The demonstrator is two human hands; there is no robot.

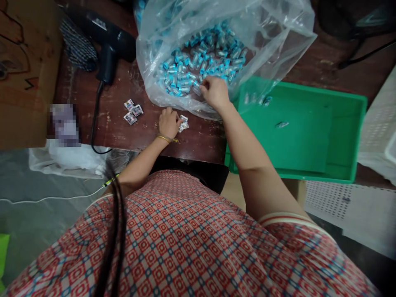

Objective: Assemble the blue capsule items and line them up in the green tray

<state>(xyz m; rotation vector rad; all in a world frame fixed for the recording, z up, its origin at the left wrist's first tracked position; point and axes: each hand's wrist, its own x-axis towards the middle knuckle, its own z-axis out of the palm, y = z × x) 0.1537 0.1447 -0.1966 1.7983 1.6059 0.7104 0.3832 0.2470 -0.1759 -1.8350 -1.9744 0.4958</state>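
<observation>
My right hand [215, 94] is closed at the near edge of a clear plastic bag [161, 93], its thumb and fingertips pinching a small clear vial [196, 89]. Many similar vials with light blue caps [201, 66] lie loose inside the bag. On the table to the left, my left hand [168, 123] rests with curled fingers. Its thumb presses against small printed labels [183, 123], partly hidden by the hand. Farther left lies a little group of printed labels [133, 111], out of the hand's reach.
A green plastic bin [309, 136] with a few small pieces inside stands at the right. A black heat gun [107, 45] lies back left, its cord hanging over the table edge. Beside it are a patterned cloth [78, 45] and a cardboard box [26, 74].
</observation>
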